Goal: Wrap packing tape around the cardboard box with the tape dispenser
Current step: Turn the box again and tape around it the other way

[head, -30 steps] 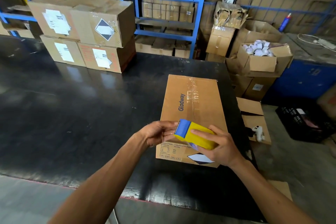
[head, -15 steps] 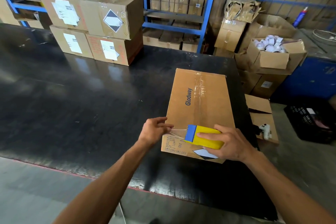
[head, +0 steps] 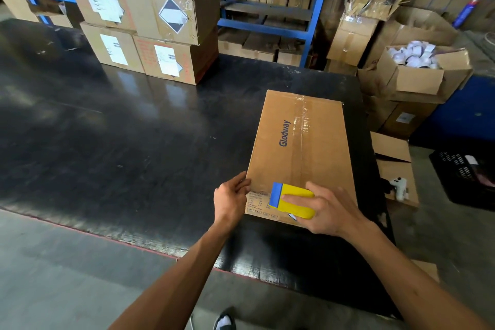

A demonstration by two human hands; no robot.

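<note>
The box (head: 301, 153) lies flat on the black table (head: 134, 142), right of centre in the frame, its long side running away from the camera and a strip of clear tape already down its top seam. The right hand (head: 325, 209) holds the yellow and blue dispenser (head: 290, 202) against the near end of the box, fingers curled over its body, blue edge facing left.

A second ago both hands met at the dispenser's mouth, above the near end of the box. Half a second ago the left hand (head: 231, 199) was drawing a short span of clear tape leftward from the blue edge. Now that hand sits at the near left corner of the box, fingers loosely bent and pressing on the edge there. I cannot make out the tape between hand and dispenser in this frame, nor tell whether the fingers pinch it or hold it flat on the cardboard. The dispenser has dropped closer to the surface and shifted slightly right.

My reading: the free end is being anchored at the left edge, so a band across the short side is just starting. The wrap itself looks barely begun, with the pull across the top and round the sides yet to come
</note>
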